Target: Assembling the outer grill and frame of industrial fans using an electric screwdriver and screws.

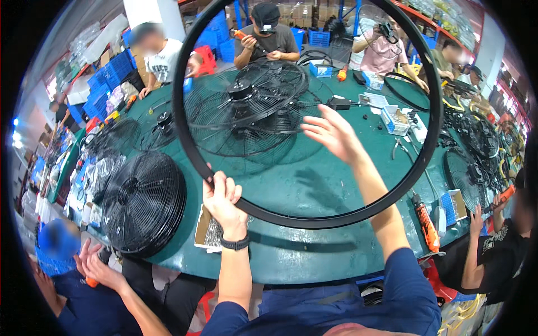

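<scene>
A large black ring (314, 222) is held up over the table, seen almost face-on. My left hand (223, 196) is closed around its lower left part, and a dark band circles that wrist. My right hand (333, 133) shows inside the ring's outline with fingers stretched out, holding nothing. The right forearm crosses behind the ring's lower right side. Beyond, fan assemblies with black wire grilles and motors (240, 89) lie stacked on the table. A pile of black fan grilles (143, 204) sits left of my left hand.
The green table (291, 263) carries an open box of small parts (208, 232), an orange electric screwdriver (427, 227), pliers (399, 148) and a white-blue box (395, 120). Another fan grille (465, 176) lies at right. Several people work around the table, some holding orange screwdrivers.
</scene>
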